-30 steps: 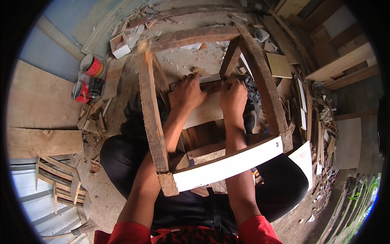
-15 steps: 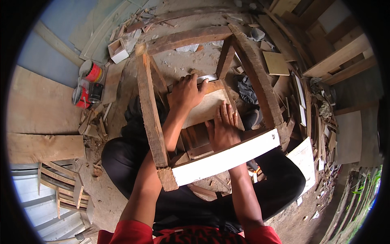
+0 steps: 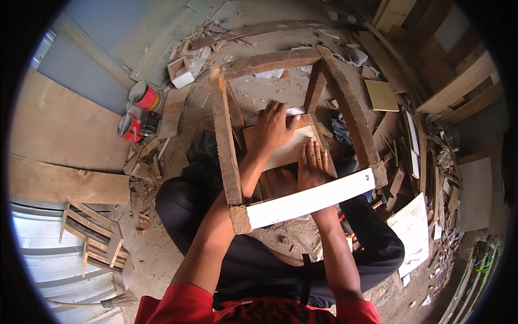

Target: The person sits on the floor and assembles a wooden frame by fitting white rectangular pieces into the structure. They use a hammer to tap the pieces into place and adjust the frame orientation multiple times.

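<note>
A rough wooden frame [image 3: 226, 140] of joined posts and rails stands tilted between my legs, with a white-faced rail [image 3: 313, 201] across its near side. Deep inside it lies a pale board [image 3: 294, 147] with a brown strip along its far end. My left hand [image 3: 274, 129] reaches in past the left post, its fingers curled over the board's far end and the thumb apart; the fingertips are hidden. Over the white rail comes my right hand [image 3: 313, 166], its outstretched fingers lying flat on the board's near right part. Dark slats show below the board.
Paint cans [image 3: 143, 97] and a small white box [image 3: 181, 73] stand at the far left. Wood scraps [image 3: 143, 167] litter the floor. On the right are a square panel [image 3: 382, 95], a white sheet [image 3: 410, 235] and stacked planks [image 3: 458, 86]. A slatted wooden piece [image 3: 97, 237] lies at left.
The whole scene has shifted right in view as the camera turned. Both hands stay at about the same places on the board, and the frame looks much the same.
</note>
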`<control>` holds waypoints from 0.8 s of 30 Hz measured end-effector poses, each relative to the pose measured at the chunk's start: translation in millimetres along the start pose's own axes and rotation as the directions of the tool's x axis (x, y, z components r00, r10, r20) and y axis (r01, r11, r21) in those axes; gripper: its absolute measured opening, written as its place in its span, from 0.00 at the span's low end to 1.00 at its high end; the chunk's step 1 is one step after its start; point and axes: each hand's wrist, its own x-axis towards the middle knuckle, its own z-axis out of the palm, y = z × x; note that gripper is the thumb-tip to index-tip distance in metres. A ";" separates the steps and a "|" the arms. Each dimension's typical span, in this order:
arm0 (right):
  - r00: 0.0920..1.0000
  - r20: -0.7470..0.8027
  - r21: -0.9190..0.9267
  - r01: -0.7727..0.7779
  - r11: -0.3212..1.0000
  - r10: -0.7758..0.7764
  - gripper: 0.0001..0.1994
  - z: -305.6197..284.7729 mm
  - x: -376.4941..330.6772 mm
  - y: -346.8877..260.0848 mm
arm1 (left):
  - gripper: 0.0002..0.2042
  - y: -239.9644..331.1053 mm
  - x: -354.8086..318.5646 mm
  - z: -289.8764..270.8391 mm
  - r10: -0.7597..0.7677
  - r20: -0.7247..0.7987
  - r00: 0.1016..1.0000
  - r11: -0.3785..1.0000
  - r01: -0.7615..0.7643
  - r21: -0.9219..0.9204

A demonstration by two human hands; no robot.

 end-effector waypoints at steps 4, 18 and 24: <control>1.000 0.006 -0.074 -0.021 0.997 0.021 0.33 9.6 -1.1 -0.2 | 0.23 -4.3 -14.9 -10.5 0.181 0.004 0.983 0.983 -0.181 0.006; 0.985 -0.048 0.154 -0.157 0.976 0.166 0.35 5.4 0.7 -6.2 | 0.49 -21.9 -63.6 -68.2 0.212 0.418 0.883 0.962 -0.264 0.071; 0.980 -0.054 0.201 -0.178 0.963 0.192 0.35 5.0 2.4 -8.8 | 0.54 -22.1 -59.6 -80.4 0.245 0.453 0.857 0.969 -0.229 -0.092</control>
